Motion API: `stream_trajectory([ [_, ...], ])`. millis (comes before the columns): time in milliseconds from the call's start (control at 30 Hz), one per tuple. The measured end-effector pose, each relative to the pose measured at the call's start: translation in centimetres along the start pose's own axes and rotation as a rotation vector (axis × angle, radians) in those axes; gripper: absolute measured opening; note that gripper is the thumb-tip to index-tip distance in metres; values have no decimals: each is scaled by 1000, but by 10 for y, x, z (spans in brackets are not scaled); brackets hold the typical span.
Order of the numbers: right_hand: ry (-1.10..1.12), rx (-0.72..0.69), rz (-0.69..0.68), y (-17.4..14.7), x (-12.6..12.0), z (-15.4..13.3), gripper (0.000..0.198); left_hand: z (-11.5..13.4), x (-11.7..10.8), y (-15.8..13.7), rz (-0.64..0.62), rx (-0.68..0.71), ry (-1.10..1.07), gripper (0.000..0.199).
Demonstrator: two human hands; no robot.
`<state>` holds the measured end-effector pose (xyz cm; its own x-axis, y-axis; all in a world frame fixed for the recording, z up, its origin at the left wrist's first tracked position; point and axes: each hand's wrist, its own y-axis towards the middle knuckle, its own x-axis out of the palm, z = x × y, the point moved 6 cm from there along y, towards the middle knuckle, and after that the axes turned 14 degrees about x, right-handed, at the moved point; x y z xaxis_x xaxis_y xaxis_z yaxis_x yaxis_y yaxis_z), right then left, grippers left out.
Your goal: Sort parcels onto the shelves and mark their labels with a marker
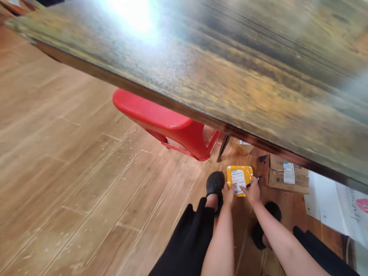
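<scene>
- Here, right grip holds a black pen, left grip a yellow package
- Cardboard box just right of both
- Red stool beyond, leftward, partly under a table

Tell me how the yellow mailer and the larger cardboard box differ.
The yellow mailer is bright and looks flat; the larger cardboard box is brown and boxy. The left hand touches the mailer, while neither hand touches the box. Both bear white printed labels.
</scene>
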<state>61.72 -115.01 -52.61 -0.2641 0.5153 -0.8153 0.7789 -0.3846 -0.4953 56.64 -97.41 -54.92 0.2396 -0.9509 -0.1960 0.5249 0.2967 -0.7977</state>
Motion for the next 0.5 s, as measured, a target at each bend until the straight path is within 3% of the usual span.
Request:
stream_trajectory([
  [133, 87, 156, 41, -29, -12, 8, 67, 19, -21, -20, -28, -24, 209, 48],
  [267, 148, 242, 81, -54, -38, -1, 65, 62, -31, -51, -48, 64, 334, 54],
  [367, 273, 264, 151, -79, -63, -8, 68, 104, -38, -82, -34, 176, 422, 58],
  [500, 623, 244, 335, -120, -99, -23, 76, 167, -52, -134, -1, 442, 599, 48],
])
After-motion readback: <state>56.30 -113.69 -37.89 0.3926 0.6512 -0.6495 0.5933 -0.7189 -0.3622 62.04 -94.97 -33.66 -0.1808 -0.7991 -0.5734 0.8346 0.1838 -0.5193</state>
